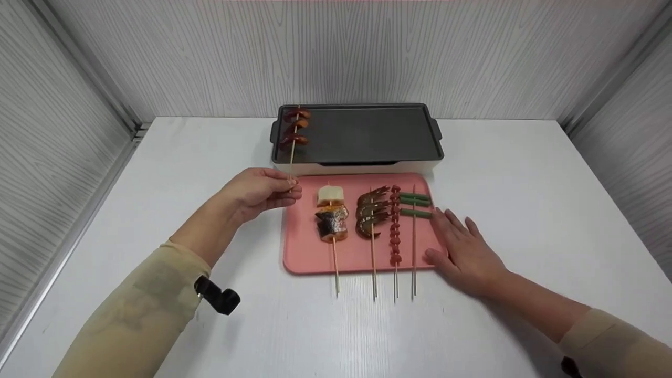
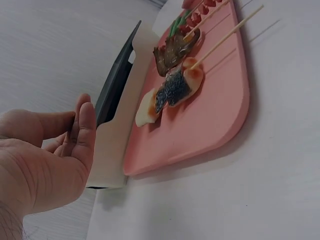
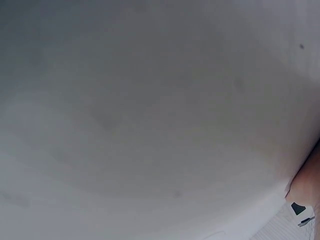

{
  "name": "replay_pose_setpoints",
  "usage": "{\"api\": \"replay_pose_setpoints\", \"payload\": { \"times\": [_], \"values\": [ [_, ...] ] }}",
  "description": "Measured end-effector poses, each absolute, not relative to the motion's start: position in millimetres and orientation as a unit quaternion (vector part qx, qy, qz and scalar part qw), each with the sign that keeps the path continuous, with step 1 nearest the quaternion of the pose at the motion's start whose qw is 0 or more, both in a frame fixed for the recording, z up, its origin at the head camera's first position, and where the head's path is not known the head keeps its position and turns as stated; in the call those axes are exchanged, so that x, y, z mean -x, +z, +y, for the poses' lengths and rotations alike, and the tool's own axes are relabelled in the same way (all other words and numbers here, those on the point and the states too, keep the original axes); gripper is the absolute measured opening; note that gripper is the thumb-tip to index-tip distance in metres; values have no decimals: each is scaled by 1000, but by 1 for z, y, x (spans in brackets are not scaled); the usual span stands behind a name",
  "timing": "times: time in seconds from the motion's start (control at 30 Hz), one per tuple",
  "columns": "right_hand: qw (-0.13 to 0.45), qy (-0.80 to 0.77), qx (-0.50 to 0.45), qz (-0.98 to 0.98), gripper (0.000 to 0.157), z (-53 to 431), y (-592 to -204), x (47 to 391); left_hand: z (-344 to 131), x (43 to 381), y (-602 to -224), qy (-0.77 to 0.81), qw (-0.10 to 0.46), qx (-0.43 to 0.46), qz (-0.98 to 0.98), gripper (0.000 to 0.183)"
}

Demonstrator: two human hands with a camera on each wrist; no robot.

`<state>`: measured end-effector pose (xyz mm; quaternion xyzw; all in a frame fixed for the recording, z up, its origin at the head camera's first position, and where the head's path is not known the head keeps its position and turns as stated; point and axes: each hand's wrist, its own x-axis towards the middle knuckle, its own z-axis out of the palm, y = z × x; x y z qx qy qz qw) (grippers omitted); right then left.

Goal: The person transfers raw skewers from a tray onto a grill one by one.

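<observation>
In the head view my left hand pinches the stick end of a skewer threaded with reddish-brown pieces. Those pieces are over the left end of the dark grill plate. The left wrist view shows thumb and fingertips together, the stick mostly hidden. My right hand lies with extended fingers at the right edge of the pink tray. On this tray lie a skewer of fish and a white piece, a shrimp skewer, a skewer of small red pieces and a green vegetable skewer.
The grill's pale base stands directly behind the tray on a white table. Pale wood-grain panels enclose the back and sides. Skewer sticks overhang the tray's front edge. The right wrist view is mostly a blurred pale surface.
</observation>
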<state>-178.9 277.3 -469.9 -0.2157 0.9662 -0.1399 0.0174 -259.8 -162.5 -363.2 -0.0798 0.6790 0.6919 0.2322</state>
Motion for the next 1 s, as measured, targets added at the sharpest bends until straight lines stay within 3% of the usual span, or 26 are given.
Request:
{"api": "replay_pose_setpoints", "payload": {
  "times": [0.5, 1.0],
  "values": [
    [20, -140, 209, 968, 88, 277, -469, 178, -163, 287, -382, 686, 226, 101, 684, 37],
    [14, -148, 219, 964, 86, 277, -469, 178, -164, 262, -383, 688, 246, 103, 675, 38]
  ]
}}
